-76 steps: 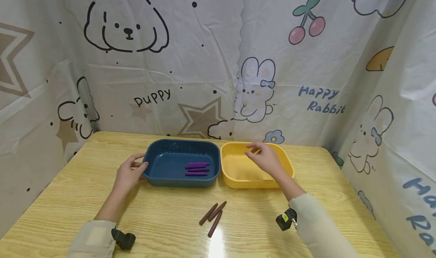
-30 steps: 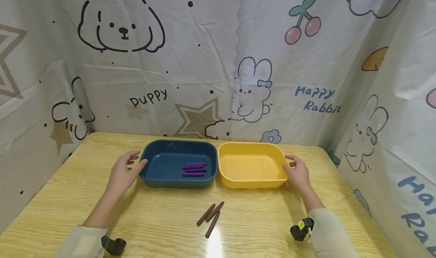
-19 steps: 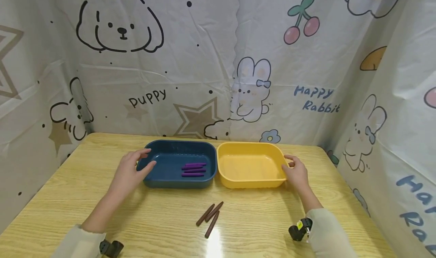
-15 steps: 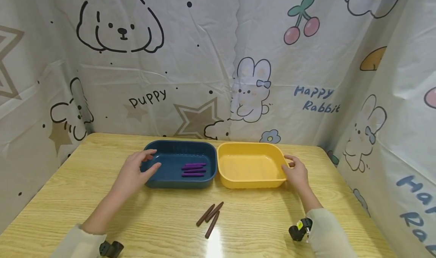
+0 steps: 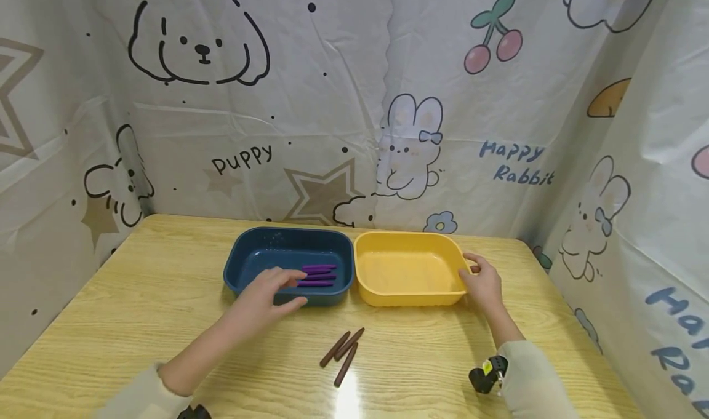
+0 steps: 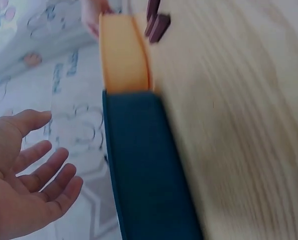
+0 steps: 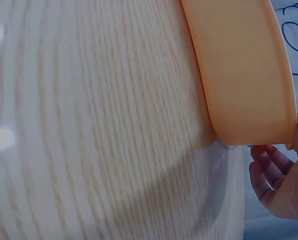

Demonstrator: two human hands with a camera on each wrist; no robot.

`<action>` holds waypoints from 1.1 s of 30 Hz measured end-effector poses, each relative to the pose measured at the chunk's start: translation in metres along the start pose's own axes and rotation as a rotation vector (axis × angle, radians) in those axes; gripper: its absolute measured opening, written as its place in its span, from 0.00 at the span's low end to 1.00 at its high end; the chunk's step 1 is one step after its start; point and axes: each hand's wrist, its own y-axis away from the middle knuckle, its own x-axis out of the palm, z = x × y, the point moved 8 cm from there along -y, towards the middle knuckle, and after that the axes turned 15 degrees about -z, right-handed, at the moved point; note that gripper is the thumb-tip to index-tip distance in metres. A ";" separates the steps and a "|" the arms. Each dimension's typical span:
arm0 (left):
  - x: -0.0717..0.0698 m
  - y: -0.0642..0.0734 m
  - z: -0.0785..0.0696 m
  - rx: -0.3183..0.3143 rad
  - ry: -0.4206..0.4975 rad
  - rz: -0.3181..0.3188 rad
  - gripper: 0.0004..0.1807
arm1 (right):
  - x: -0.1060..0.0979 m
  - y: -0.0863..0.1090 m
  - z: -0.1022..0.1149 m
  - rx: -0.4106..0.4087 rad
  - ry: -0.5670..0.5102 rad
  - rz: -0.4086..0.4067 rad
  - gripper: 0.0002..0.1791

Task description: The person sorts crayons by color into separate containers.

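Note:
My left hand (image 5: 259, 302) hovers with fingers spread in front of the blue bin (image 5: 235, 265), holding nothing; in the left wrist view its palm (image 6: 19, 185) and loosely bent fingers show beside the bin wall. Inside the bin, several purple crayons (image 5: 317, 283) lie side by side, partly covered by my fingertips in the head view. At the right end of the yellow bin (image 5: 410, 299), my right hand (image 5: 483, 282) grips the rim, thumb over the edge and fingers outside. Three brown crayons (image 5: 346, 365) lie on the table in front of the bins.
Both bins stand end to end on the wooden table (image 5: 410, 363), near its back edge. A printed curtain (image 5: 332, 117) hangs behind and at the sides. A black wrist camera (image 5: 487, 375) sits on my right sleeve.
My left hand has left the blue bin's left rim and moved right and nearer, to the bin's front. Earlier, my right hand went from above the yellow bin to its right rim.

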 end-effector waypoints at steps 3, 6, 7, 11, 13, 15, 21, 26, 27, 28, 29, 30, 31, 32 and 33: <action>0.016 0.005 -0.011 0.040 0.035 0.083 0.19 | -0.001 0.001 0.000 0.001 -0.005 -0.003 0.25; 0.035 0.013 -0.018 0.027 0.072 0.201 0.19 | -0.001 0.001 -0.001 0.002 -0.011 -0.006 0.25; 0.041 0.016 -0.019 0.020 0.088 0.237 0.19 | -0.001 0.001 -0.001 0.004 -0.012 -0.007 0.25; 0.065 0.027 -0.021 -0.022 0.126 0.351 0.20 | 0.000 0.000 -0.003 0.015 -0.018 -0.006 0.25; 0.075 0.031 -0.022 -0.018 0.128 0.374 0.20 | 0.000 0.000 -0.003 0.018 -0.021 -0.005 0.24; 0.083 0.035 -0.021 -0.012 0.116 0.393 0.20 | 0.001 0.000 -0.004 0.021 -0.022 -0.005 0.24; 0.097 0.041 -0.019 -0.011 0.104 0.406 0.20 | 0.001 0.001 -0.004 0.031 -0.032 -0.005 0.25; 0.100 0.042 -0.017 -0.042 0.096 0.412 0.20 | 0.001 0.002 -0.003 0.035 -0.040 0.004 0.25; 0.100 0.042 -0.017 -0.043 0.091 0.411 0.19 | 0.001 0.002 -0.002 0.034 -0.040 0.003 0.25; 0.100 0.041 -0.018 -0.045 0.083 0.411 0.19 | 0.001 0.002 -0.002 0.034 -0.040 0.004 0.25; 0.100 0.041 -0.018 -0.045 0.072 0.409 0.18 | 0.001 0.002 -0.002 0.034 -0.040 0.004 0.25; 0.099 0.041 -0.018 -0.045 0.063 0.405 0.17 | 0.001 0.002 -0.002 0.034 -0.041 0.004 0.25; 0.099 0.040 -0.018 -0.049 0.054 0.403 0.16 | 0.000 0.002 -0.002 0.034 -0.042 0.002 0.25; 0.098 0.040 -0.018 -0.052 0.044 0.401 0.16 | 0.000 0.002 -0.002 0.033 -0.042 0.001 0.25; 0.097 0.040 -0.018 -0.056 0.036 0.401 0.15 | 0.000 0.002 -0.002 0.033 -0.043 0.001 0.25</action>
